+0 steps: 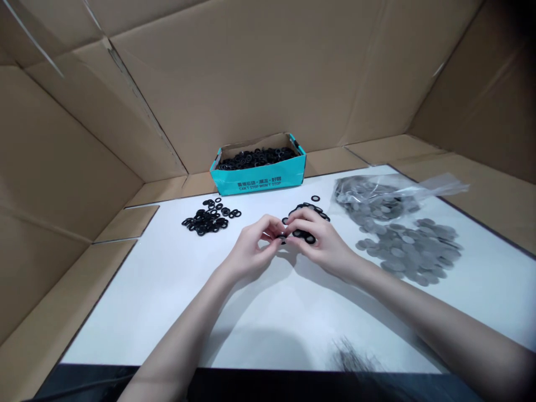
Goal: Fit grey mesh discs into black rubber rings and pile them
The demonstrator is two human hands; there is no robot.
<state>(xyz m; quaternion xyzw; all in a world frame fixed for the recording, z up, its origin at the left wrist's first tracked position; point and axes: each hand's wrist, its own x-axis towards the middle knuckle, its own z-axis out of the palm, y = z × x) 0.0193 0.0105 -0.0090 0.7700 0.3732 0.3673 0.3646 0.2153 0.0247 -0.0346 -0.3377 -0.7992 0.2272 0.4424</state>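
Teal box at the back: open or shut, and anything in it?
Open, and not empty: nothing covers the top of the teal box, and a heap of black rings shows inside.

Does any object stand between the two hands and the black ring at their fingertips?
Nothing visible does: the left hand and right hand meet at the black ring. The ring pile lies partly behind the right hand, not between.

The rings [205, 222] looked smooth and glossy, the discs [412, 251] matt; the bag [374, 195] was shiny clear plastic, the box [259, 177] smooth printed cardboard.
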